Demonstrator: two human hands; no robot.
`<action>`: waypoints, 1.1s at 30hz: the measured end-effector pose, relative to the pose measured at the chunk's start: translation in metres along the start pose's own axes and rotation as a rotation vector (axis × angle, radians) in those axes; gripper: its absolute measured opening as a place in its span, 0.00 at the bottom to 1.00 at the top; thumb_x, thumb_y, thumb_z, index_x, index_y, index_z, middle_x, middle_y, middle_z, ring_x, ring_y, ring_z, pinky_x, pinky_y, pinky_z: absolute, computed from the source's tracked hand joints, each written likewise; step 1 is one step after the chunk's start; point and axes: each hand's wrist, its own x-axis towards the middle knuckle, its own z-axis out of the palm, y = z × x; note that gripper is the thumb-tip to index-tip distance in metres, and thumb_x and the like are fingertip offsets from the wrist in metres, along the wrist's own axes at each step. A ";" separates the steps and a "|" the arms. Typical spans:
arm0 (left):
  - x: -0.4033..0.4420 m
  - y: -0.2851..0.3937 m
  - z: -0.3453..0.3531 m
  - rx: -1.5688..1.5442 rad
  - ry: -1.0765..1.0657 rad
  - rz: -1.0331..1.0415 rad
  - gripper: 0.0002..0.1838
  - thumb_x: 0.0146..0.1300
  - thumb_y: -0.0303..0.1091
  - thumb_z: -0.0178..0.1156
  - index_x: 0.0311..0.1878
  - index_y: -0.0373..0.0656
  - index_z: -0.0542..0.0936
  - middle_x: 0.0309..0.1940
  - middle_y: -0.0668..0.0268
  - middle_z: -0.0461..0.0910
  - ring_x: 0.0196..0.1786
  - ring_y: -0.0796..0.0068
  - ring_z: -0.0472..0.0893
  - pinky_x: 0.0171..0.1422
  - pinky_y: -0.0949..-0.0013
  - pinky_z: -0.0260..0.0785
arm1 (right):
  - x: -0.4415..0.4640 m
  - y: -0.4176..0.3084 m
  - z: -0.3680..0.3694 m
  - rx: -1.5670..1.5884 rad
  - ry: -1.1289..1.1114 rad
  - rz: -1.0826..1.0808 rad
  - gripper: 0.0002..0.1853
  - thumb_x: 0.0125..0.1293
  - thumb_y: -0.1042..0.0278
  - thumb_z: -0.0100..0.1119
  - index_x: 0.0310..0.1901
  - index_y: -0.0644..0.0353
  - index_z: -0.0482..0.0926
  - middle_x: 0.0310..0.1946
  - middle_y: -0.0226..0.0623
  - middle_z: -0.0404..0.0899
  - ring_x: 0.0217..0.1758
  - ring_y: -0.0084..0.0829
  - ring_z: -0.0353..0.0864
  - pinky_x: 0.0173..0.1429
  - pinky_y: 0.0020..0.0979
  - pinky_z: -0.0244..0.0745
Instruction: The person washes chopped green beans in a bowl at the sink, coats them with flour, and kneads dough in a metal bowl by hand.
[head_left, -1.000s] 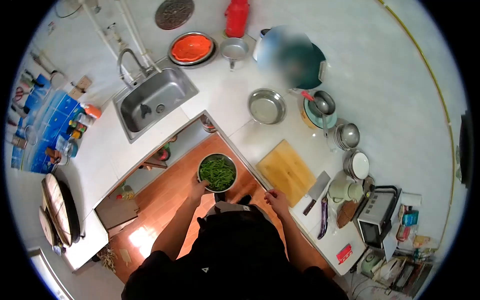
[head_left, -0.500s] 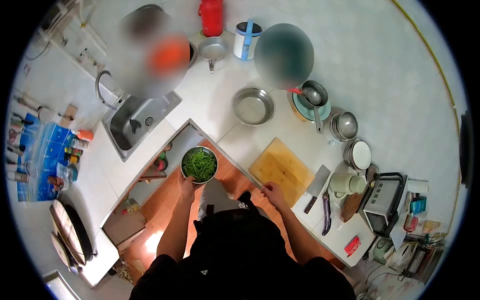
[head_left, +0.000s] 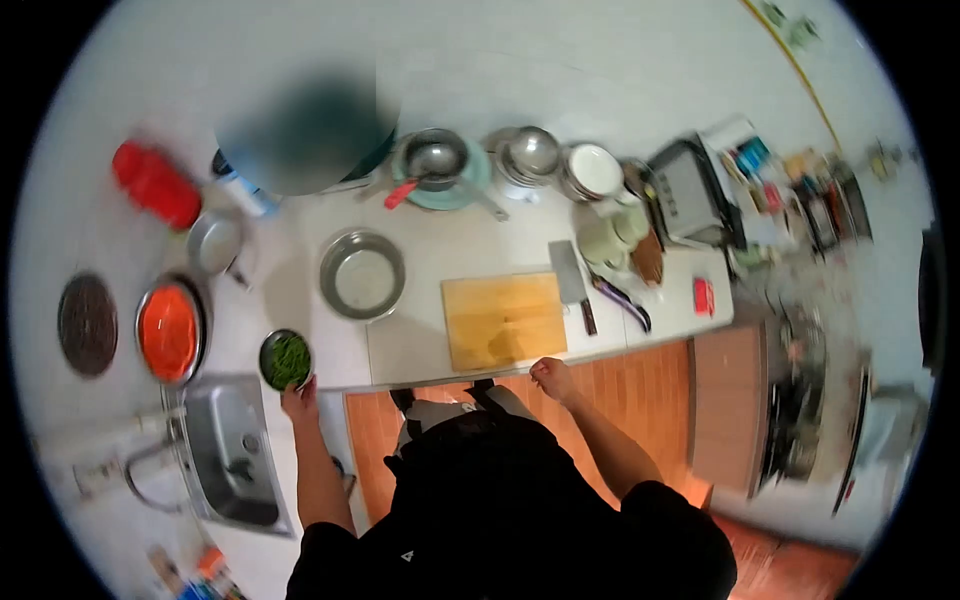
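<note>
My left hand (head_left: pixel 300 398) grips the near rim of a metal bowl (head_left: pixel 266 372) over the counter's corner, beside the sink. Cut green pieces that look like green beans (head_left: pixel 290 358) lie in the bowl. My right hand (head_left: pixel 550 380) hangs at the counter's front edge, just below the right corner of a wooden cutting board (head_left: pixel 505 320). Its fingers are curled in, and no object shows in them. Right of the board lie a cleaver (head_left: pixel 567 272) and a long purple eggplant (head_left: pixel 622 303).
A wide steel basin (head_left: pixel 362 275) stands left of the board. The sink (head_left: pixel 235 450) is at the left, with an orange-red basin (head_left: pixel 170 332) behind it. Stacked bowls (head_left: pixel 592 172), a pan with a ladle (head_left: pixel 437 158) and a toaster oven (head_left: pixel 690 195) line the wall.
My view has turned to the left-hand counter corner. My left hand has carried the bowl from in front of my body to over the counter. My right hand stays near the board.
</note>
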 end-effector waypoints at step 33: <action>-0.014 0.016 0.002 0.367 0.124 0.203 0.20 0.70 0.43 0.53 0.56 0.37 0.72 0.49 0.56 0.73 0.47 0.60 0.79 0.49 0.60 0.80 | -0.097 0.160 -0.039 -0.217 0.114 0.260 0.10 0.59 0.65 0.61 0.33 0.65 0.82 0.25 0.37 0.82 0.26 0.29 0.82 0.33 0.32 0.79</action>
